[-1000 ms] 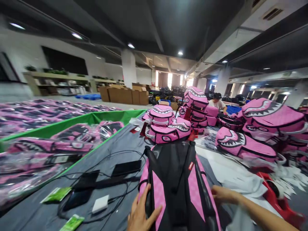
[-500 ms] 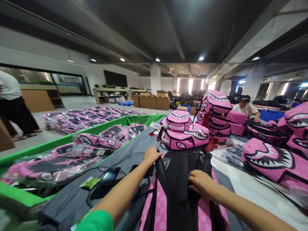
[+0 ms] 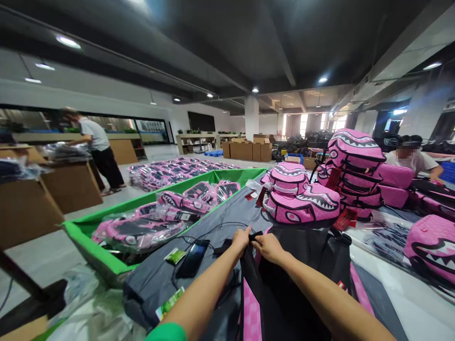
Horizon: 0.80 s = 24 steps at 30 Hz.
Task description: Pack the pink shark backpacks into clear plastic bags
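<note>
A black and pink backpack lies right in front of me, its black strap side facing up and pink checked fabric along its edges. At its far left corner, my left hand is closed on a black shoulder strap. My right hand pinches the same strap just to the right, so a short piece shows between both hands. My forearms hide part of the bag. Beyond it sit pink shark-mouth backpacks with red tags.
Left of the bag, a phone, cables and a small green packet lie on the grey table cover. A green-rimmed bin holds wrapped backpacks. More pink backpacks are stacked at right. One person stands left; another works at right.
My right hand has moved from the middle of the backpack to the left strap, beside my left hand. The view has turned left, showing more of the standing person.
</note>
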Available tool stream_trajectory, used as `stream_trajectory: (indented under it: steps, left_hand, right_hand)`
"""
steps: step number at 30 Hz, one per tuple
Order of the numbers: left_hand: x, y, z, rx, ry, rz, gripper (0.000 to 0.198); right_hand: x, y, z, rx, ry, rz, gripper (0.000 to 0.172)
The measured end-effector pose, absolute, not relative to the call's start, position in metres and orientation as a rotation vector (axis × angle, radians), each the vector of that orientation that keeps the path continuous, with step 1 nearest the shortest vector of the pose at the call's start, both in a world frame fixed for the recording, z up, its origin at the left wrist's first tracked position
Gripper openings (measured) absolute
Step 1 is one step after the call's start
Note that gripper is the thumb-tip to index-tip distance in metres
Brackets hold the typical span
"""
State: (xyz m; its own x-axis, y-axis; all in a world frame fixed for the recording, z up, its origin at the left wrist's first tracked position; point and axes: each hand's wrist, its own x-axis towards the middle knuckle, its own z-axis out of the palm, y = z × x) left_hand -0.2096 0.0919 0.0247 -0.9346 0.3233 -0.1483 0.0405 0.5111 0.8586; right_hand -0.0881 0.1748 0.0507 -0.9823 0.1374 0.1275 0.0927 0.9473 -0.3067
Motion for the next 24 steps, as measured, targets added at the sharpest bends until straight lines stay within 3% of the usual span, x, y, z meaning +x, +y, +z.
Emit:
stream_trajectory:
  steps: [5,8,11,14,17,18,21,24]
  left_hand:
    - [-0.210,0.084,-0.006,0.071,2.215,1.551,0.031]
    - [-0.204,0.072,-0.006,0.085,2.028,1.706,0.039]
    - [-0.202,0.059,0.018,0.214,1.835,1.820,0.053]
    - [-0.200,0.049,0.058,0.419,1.698,1.872,0.049]
    - [-0.191,0.048,0.096,0.611,1.632,1.930,0.047]
    - [-0.186,0.050,0.105,0.694,1.634,1.952,0.048]
    - [-0.167,0.061,0.123,1.041,1.765,1.941,0.047]
    - [-0.146,0.071,0.129,1.308,1.955,1.843,0.045]
  right_hand:
    - [-0.055,0.190,0.041,0.115,-2.952,0.517,0.018]
    - [-0.053,0.203,0.043,0.122,-2.885,0.671,0.033]
    - [-0.074,0.210,0.049,-0.072,-2.775,0.793,0.032]
    - [-0.101,0.211,0.065,-0.149,-2.702,0.827,0.047]
    - [-0.109,0.215,0.089,-0.126,-2.627,0.803,0.021]
    - [-0.105,0.218,0.095,-0.068,-2.612,0.829,0.022]
    - [-0.081,0.228,0.105,0.289,-2.647,1.067,0.050]
    - [-0.055,0.233,0.103,0.473,-2.800,1.104,0.047]
